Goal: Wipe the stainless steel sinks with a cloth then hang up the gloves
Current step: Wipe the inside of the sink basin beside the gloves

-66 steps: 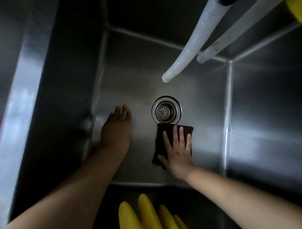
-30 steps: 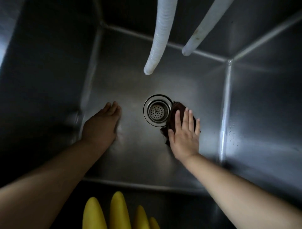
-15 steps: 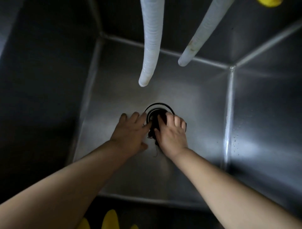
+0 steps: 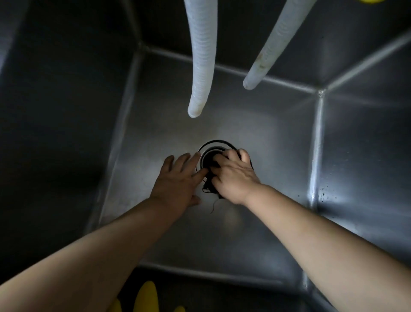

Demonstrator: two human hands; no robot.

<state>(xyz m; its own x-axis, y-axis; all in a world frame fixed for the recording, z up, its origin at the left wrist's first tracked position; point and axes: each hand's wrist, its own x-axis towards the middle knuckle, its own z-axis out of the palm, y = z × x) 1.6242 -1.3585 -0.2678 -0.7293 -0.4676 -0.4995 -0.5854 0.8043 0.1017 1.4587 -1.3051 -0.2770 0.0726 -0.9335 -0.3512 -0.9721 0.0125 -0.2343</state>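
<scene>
I look down into a deep stainless steel sink (image 4: 255,222). At the middle of its floor is the round drain (image 4: 211,149), partly hidden by my hands. My right hand (image 4: 233,176) has its fingers curled round a dark cloth (image 4: 209,187) and presses it onto the drain; a loose thread trails from the cloth toward me. My left hand (image 4: 178,180) lies flat on the sink floor just left of the drain, its fingertips touching the drain's rim and the cloth. The fingertips of yellow rubber gloves (image 4: 146,298) show at the bottom edge.
Two white ribbed hoses (image 4: 201,66) (image 4: 273,44) hang from above, their open ends over the back of the basin. Steel walls rise steeply on every side. A scrap of something yellow (image 4: 367,1) shows at the top right edge.
My right hand slid the cloth from right of the drain onto it and curled round the cloth. My left hand came in from the left to the drain's rim.
</scene>
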